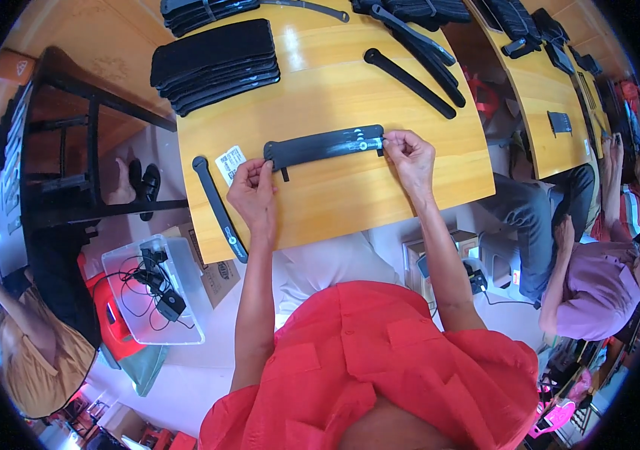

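A wide black fabric band (324, 148), with a pale printed mark near its right end, is stretched between my hands just over the wooden table. My left hand (255, 185) pinches its left end between thumb and fingers. At the other end, my right hand (410, 155) pinches the right corner. Small dark tabs stick out below the band near both ends. Beside my left hand lies a narrow black strap (219, 210) with a rounded end, and a white printed label (230, 163) is partly behind that hand.
A stack of black fabric pieces (215, 64) sits at the table's far left. Several black straps (412, 84) lie far right, near bundled black pieces (425, 10). A clear plastic bin (153, 289) with cabled black devices stands lower left. Other people sit at both sides.
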`<control>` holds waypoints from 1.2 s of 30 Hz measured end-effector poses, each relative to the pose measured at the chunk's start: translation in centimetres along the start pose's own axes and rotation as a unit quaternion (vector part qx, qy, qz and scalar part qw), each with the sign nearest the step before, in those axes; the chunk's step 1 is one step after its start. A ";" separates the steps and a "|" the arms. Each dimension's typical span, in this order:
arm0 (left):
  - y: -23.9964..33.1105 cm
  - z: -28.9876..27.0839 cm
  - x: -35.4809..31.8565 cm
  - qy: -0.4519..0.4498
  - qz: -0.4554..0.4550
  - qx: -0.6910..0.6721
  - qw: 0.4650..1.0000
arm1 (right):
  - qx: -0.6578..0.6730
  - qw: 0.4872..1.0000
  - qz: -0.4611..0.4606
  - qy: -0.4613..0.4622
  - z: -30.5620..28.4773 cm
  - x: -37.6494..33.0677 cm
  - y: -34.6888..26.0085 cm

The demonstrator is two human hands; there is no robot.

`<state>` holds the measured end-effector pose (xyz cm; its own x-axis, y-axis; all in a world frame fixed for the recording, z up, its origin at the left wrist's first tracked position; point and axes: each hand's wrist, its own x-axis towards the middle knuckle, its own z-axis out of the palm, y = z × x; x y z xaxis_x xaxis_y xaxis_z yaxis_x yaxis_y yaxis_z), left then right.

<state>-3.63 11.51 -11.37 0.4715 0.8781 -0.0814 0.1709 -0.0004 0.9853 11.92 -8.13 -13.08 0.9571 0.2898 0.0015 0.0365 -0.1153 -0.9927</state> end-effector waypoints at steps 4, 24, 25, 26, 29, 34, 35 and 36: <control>-0.1 0.1 0.0 -0.002 0.007 0.009 1.000 | -0.007 1.000 -0.001 0.006 -0.1 0.0 0.1; 0.0 0.2 -0.1 0.000 0.007 0.021 1.000 | -0.050 0.999 -0.022 0.004 -0.1 0.1 0.0; -0.1 0.2 0.0 -0.002 0.007 0.019 1.000 | -0.059 0.998 -0.028 0.005 -0.1 0.1 -0.1; -0.2 0.2 0.0 -0.002 0.006 0.019 1.000 | -0.069 0.997 -0.035 0.005 0.0 0.1 -0.3; -0.3 0.1 0.0 0.000 0.014 0.023 1.000 | -0.078 0.996 -0.039 0.007 0.1 -0.1 -0.5; 0.2 0.3 -0.1 0.005 0.017 0.032 0.999 | -0.092 0.994 -0.053 0.014 0.1 0.0 -0.6; 0.1 0.3 -0.1 0.006 0.016 0.032 0.999 | -0.095 0.994 -0.059 0.015 0.1 0.0 -0.5; 0.0 0.3 0.0 0.006 0.019 0.036 0.999 | -0.095 0.994 -0.059 0.014 0.1 0.0 -0.5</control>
<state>-3.40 11.34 -11.43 0.4678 0.8829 -0.0415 0.2158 -0.0686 0.9740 11.84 -7.99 -12.61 0.9507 0.2850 0.1222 0.1996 -0.2612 -0.9444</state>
